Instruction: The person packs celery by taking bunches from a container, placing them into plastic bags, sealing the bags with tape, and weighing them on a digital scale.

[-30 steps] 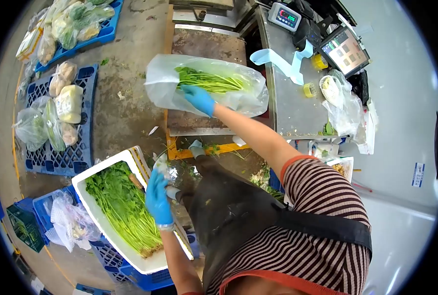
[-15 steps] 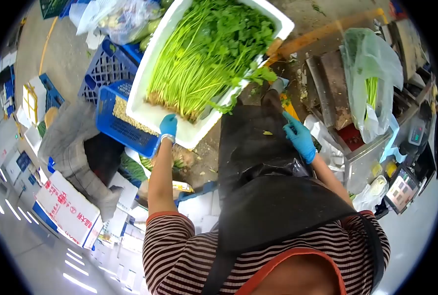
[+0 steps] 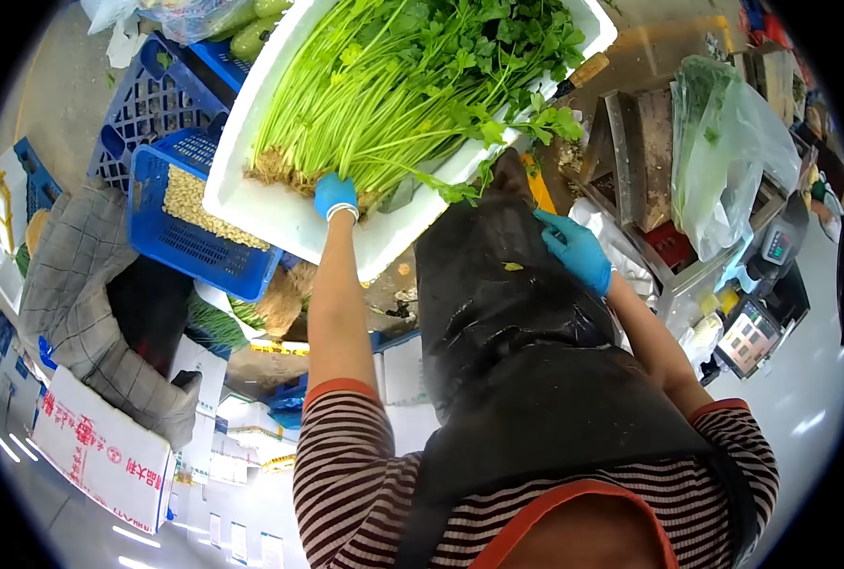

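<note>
Head view: L hand [image 3: 335, 197] in white foam box [image 3: 289, 224], at root end of leafy green stems [image 3: 384, 95] lying there; fingertips hidden, can't tell if gripping. R hand [image 3: 581, 254] beside dark apron [image 3: 507, 237], fingers loosely spread. Blue basket [image 3: 215, 270] w/ pale bits [image 3: 204, 206] nr box.

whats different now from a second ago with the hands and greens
The left hand has moved from the white box's edge inward to the root ends of the leafy greens; its grip is partly hidden. The right hand has left the plastic bag and is beside the apron. The loose greens stay in the box.
</note>
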The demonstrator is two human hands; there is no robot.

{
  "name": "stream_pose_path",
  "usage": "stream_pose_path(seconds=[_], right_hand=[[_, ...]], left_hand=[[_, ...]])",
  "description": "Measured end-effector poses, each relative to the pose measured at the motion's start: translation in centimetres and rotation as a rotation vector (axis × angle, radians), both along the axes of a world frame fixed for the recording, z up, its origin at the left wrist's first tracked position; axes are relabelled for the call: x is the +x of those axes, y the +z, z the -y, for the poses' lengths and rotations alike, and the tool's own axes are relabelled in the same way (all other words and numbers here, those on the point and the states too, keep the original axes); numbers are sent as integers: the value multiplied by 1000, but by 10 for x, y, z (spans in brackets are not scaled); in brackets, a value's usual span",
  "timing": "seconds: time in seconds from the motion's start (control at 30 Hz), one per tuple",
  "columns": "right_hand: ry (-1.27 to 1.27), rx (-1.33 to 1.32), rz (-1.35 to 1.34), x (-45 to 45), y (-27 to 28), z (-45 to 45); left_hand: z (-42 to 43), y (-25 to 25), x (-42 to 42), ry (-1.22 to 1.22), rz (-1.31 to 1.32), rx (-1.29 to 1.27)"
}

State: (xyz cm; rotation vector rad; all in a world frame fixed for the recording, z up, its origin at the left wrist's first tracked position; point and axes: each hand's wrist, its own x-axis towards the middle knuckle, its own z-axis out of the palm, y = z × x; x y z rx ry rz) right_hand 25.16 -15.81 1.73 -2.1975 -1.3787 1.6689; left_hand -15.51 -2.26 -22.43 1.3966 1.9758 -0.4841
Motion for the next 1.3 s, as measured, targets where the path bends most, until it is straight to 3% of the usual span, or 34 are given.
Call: stream_pose_path(seconds=[0.03,0.13,0.2,0.27,0.3,0.4,0.5,0.53,0.6,0.77,0.83,0.87,0.93,1.0,1.07,1.17,1.27,1.3], right_hand=[[25,-23,9,-3,3,-7],[47,16,12,-12,-1,-19],[50,51,-15,-23,-1,-25],[66,74,-50,-35,1,-38],[85,39,-60,-41,-1,-42],[-252,-293,-641,-78,29,-76],[-384,-371,-857,-102,31,-100],[-626,-495,-1030,-118,25,-105],[-762,-645,-1189,-128,35,-122],[-774,-404,-1252,-121,63,-135],[-825,-427,-1234,-94,82,-142],[-801,-433,-1171,-84,89,-147],[-676,-399,-1084,-70,70,-149],[-701,-453,-842,-67,52,-142],[-606,-458,-768,-67,70,-147],[-579,-426,-785,-59,109,-151],[-640,-440,-862,-41,155,-157],[-628,-437,-844,-38,174,-158]], left_hand=[[3,5,-7,-92,36,132],[-4,73,-33,197,512,-17],[-25,167,-22,637,961,-485],[-31,218,-18,696,1298,-677],[-29,225,-14,685,1347,-679],[-22,250,21,699,1345,-650],[-1,291,69,762,1335,-599],[7,298,78,783,1329,-627],[21,320,98,834,1323,-640],[27,370,115,846,1449,-671],[25,327,82,582,1374,-629],[8,328,77,711,1316,-543],[23,216,42,487,865,-156],[38,111,20,-5,458,297],[15,72,29,-388,220,573],[-18,39,43,-601,-4,541],[-33,-9,32,-675,-6,353],[-42,3,34,-719,0,307]])
